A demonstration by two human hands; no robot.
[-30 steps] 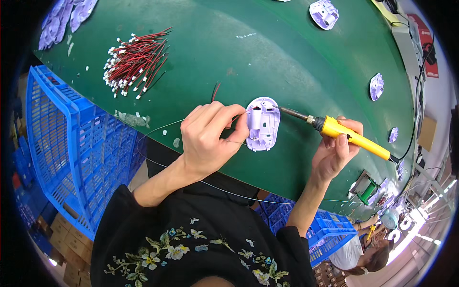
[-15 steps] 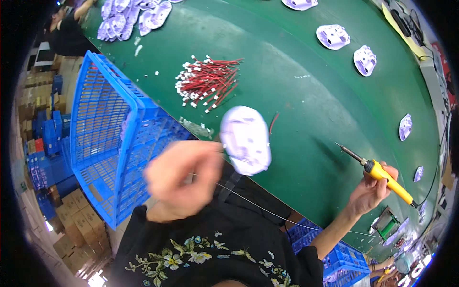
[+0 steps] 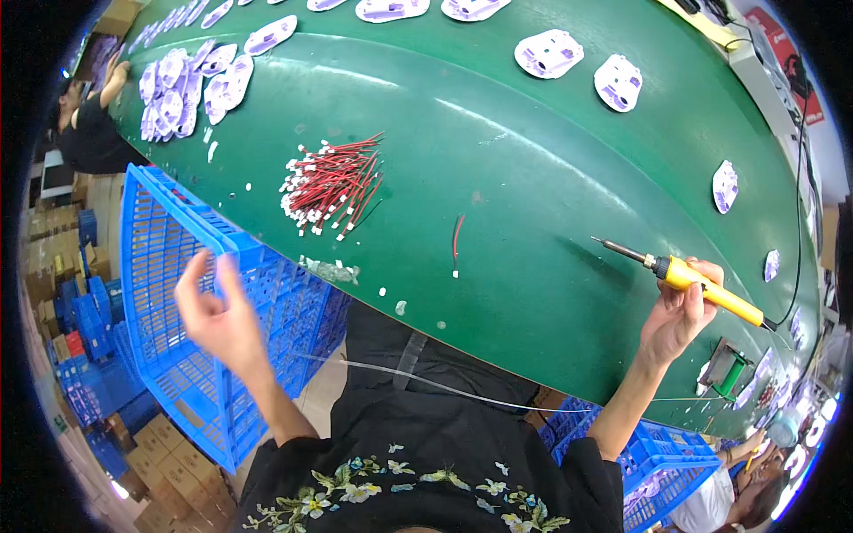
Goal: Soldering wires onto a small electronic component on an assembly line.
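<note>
My left hand is raised over the blue crate on the left, its fingers slightly blurred, spread apart and bare of any object. In my right hand is a yellow soldering iron, its dark metal tip pointing left above the green table. A single red wire lead with a small white connector lies between my hands on the table. Farther left is a heap of red wire leads with white connectors. A thin strand of wire runs across in front of my body toward a green spool.
Purple-white plastic shells are piled at the far left of the green table, with several more along its far side. Another blue crate stands below right. Cardboard boxes fill the lower left; other people are at both sides.
My left hand has moved left over the crate. The white shell that was beside it is gone from view. My right hand still holds the iron, slightly shifted; the whole view has swung.
</note>
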